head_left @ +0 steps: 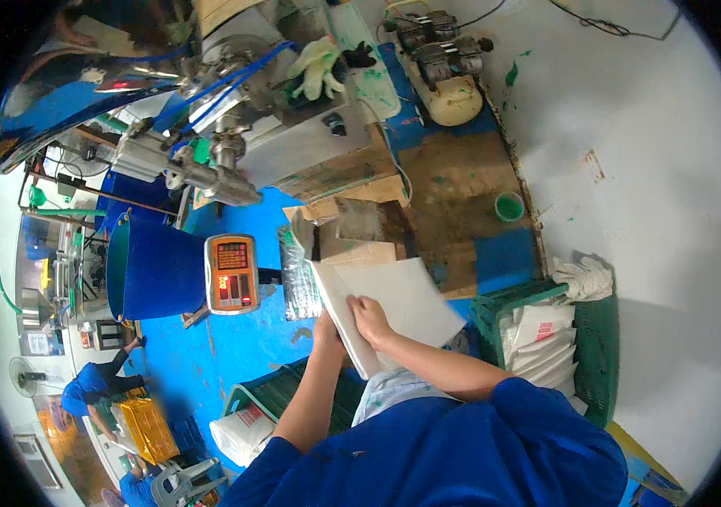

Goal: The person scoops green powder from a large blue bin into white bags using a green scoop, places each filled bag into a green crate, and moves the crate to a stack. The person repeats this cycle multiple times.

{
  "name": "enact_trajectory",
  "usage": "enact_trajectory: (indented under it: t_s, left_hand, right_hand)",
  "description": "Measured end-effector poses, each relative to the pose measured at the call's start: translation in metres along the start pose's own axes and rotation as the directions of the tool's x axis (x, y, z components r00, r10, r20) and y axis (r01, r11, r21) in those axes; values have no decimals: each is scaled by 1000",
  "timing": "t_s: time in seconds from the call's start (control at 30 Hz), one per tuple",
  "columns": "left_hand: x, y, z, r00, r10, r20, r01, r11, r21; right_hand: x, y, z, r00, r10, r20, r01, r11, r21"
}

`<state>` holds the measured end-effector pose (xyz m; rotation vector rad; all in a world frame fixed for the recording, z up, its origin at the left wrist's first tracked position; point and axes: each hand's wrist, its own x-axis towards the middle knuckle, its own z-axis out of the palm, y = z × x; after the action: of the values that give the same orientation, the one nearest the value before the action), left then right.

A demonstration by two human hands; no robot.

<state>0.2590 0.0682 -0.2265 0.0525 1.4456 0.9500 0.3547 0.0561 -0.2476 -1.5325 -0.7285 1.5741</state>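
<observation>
Both of my hands are on a flat white bag [411, 291] held in front of my body. My left hand [328, 334] grips its left edge from the side, with most of the fingers hidden behind it. My right hand [369, 319] lies across the bag near that same edge, its fingers curled and pressed together on the white material. Just beyond the bag stands a cardboard box [359, 251] with raised flaps. A silvery plastic-wrapped surface [299, 283] lies to the left of the box.
An orange-framed scale display [232, 275] stands left, before a blue tub [157, 266]. A metal nozzle machine [217, 182] rises beyond. Green crates [601, 363] hold white bags [538, 338]. A compressor [453, 97] sits far right; a green cup [509, 207] is nearer. Co-workers [94, 384] are far left.
</observation>
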Motion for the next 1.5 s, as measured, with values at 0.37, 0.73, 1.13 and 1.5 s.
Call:
enact_trajectory:
  t_s: [0.37,0.73,1.13,1.5]
  left_hand:
    - [190,129,51,613,786,79,-633,429,644]
    - [135,151,94,535,370,760,-612,-450,650]
    - [153,123,98,574,36,818,-701,-496,513]
    - [35,73,-38,681,5,733,-732,26,680]
  right_hand:
    - [193,-89,-11,806,-265,-529,-41,867,-496]
    - [195,-79,-11,736,-393,-551,-69,766,-639]
    - [166,-85,0,839,-351,-417,250,928,-277]
    - [180,-62,-16,938,-207,-276,250,959,131]
